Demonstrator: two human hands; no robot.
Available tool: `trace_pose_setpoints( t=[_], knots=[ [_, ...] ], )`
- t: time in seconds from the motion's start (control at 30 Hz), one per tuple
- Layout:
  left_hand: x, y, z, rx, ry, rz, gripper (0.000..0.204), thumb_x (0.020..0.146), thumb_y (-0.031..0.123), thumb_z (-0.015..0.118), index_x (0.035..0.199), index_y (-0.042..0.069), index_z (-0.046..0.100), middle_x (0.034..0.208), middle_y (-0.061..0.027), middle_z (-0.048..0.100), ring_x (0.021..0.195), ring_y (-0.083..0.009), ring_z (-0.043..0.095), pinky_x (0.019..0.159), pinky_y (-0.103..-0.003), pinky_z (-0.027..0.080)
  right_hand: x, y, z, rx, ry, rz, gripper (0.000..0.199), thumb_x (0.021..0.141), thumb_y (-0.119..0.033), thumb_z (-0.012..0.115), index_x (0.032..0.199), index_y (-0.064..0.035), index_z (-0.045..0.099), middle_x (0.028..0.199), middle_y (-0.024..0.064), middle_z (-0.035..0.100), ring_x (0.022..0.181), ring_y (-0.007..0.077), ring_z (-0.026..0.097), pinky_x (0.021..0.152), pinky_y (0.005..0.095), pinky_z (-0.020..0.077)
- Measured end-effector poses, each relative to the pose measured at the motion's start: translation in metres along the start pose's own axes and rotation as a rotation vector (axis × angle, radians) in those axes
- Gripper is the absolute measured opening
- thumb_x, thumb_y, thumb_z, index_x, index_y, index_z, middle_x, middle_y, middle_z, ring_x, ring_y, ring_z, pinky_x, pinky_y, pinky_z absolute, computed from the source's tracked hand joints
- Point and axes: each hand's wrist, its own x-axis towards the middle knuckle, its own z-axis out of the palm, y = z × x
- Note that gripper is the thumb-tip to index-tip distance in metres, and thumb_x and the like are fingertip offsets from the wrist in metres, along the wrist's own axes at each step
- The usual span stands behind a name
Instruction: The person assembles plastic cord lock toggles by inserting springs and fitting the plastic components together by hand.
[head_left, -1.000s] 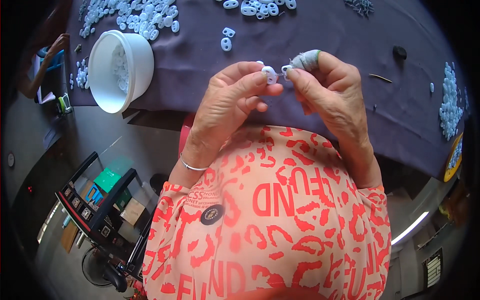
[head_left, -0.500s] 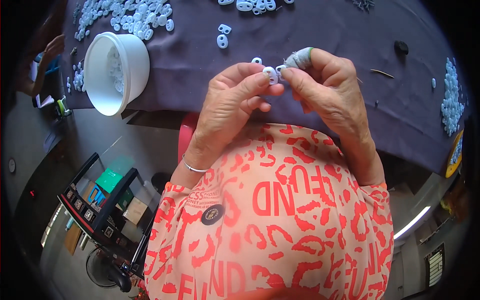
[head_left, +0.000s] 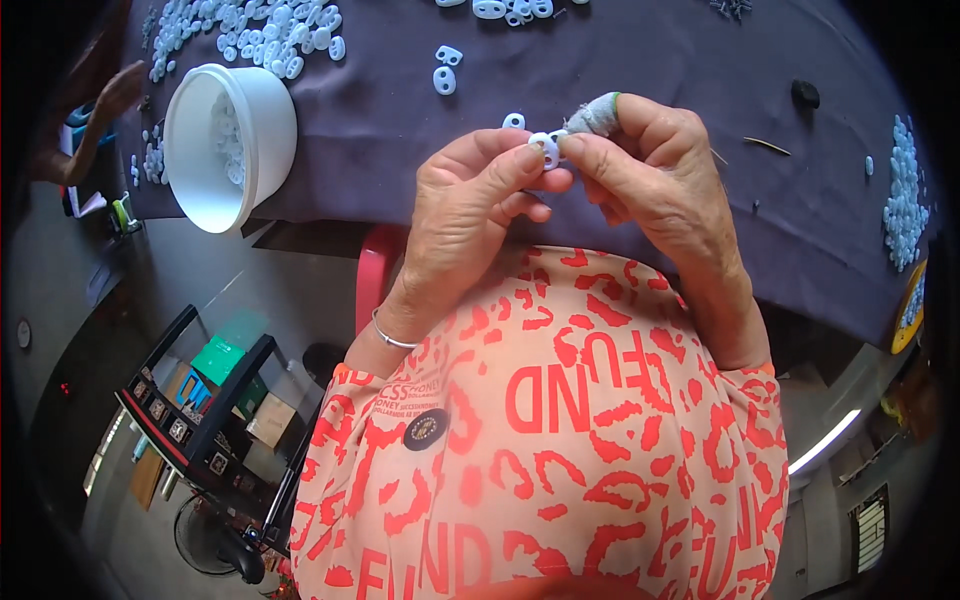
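Observation:
My left hand [head_left: 462, 190] pinches a white oval plastic piece with two holes [head_left: 544, 148] between thumb and fingers, above the table's near edge. My right hand [head_left: 660, 170] holds a smaller white plastic piece [head_left: 558, 138] against its right side. The right thumb partly hides that piece, so how the two fit together cannot be made out. A grey-white wrap [head_left: 597, 113] covers my right index fingertip. Just beyond my left fingers lies a loose white piece [head_left: 514, 121]. Two more white pieces [head_left: 445, 80] rest farther off.
A white round tub [head_left: 268, 140] with small pieces inside stands at the left on the dark tablecloth [head_left: 370, 130]. Piles of white pieces lie far left [head_left: 280, 35] and far right [head_left: 903, 195]. A black lump [head_left: 804, 95] sits at right. Another person's hand [head_left: 122, 92] shows at far left.
The two white pieces in my hands have come closer and now overlap, the left one having shifted slightly right. The other person's hand at far left has moved a little rightward.

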Motion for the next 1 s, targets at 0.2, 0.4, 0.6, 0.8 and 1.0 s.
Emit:
trace_pose_setpoints(
  t=[0.2, 0.4, 0.6, 0.8, 1.0],
  knots=[
    [-0.001, -0.004, 0.003, 0.028, 0.031, 0.066, 0.015, 0.086, 0.009, 0.061, 0.098, 0.0, 0.06, 0.088, -0.0099, 0.065, 0.076, -0.0144, 0.065, 0.059, -0.022, 0.052, 0.0, 0.001, 0.0, 0.006, 0.0, -0.001, 0.016, 0.085, -0.016, 0.063, 0.081, -0.0002, 0.062, 0.056, -0.0008, 0.053, 0.046, 0.003, 0.046, 0.04, 0.0175, 0.0336],
    [0.001, -0.009, 0.005, 0.052, 0.096, 0.112, 0.015, 0.086, 0.01, 0.062, 0.097, 0.0, 0.061, 0.083, -0.009, 0.065, 0.071, -0.0135, 0.064, 0.06, -0.023, 0.051, 0.003, 0.001, 0.0, 0.057, -0.007, 0.011, 0.016, 0.085, -0.016, 0.063, 0.08, -0.0011, 0.061, 0.056, -0.001, 0.052, 0.046, 0.003, 0.045, 0.04, 0.0175, 0.0334],
    [0.004, -0.009, 0.006, 0.097, 0.116, 0.131, 0.015, 0.086, 0.01, 0.062, 0.096, 0.0, 0.061, 0.083, -0.009, 0.065, 0.071, -0.0136, 0.064, 0.062, -0.023, 0.052, 0.006, 0.003, 0.0, 0.053, -0.016, 0.003, 0.016, 0.085, -0.017, 0.063, 0.08, -0.0016, 0.062, 0.055, -0.0011, 0.052, 0.045, 0.0032, 0.045, 0.04, 0.0171, 0.0344],
    [0.006, -0.005, 0.008, 0.131, 0.125, 0.097, 0.014, 0.085, 0.01, 0.063, 0.094, 0.0, 0.061, 0.084, -0.0089, 0.066, 0.072, -0.0142, 0.065, 0.06, -0.022, 0.051, 0.01, 0.002, -0.005, 0.03, -0.057, -0.013, 0.016, 0.085, -0.017, 0.063, 0.08, -0.0015, 0.062, 0.056, -0.001, 0.053, 0.045, 0.0038, 0.047, 0.04, 0.0175, 0.0356],
    [0.004, 0.007, 0.001, 0.318, 0.072, 0.048, 0.015, 0.083, 0.012, 0.065, 0.093, 0.002, 0.061, 0.085, -0.0079, 0.065, 0.073, -0.0146, 0.065, 0.056, -0.022, 0.05, 0.011, 0.003, -0.01, -0.031, -0.147, -0.031, 0.015, 0.086, -0.015, 0.061, 0.083, -0.0008, 0.061, 0.06, -0.0007, 0.055, 0.048, 0.0046, 0.05, 0.041, 0.0182, 0.0383]
  ],
)
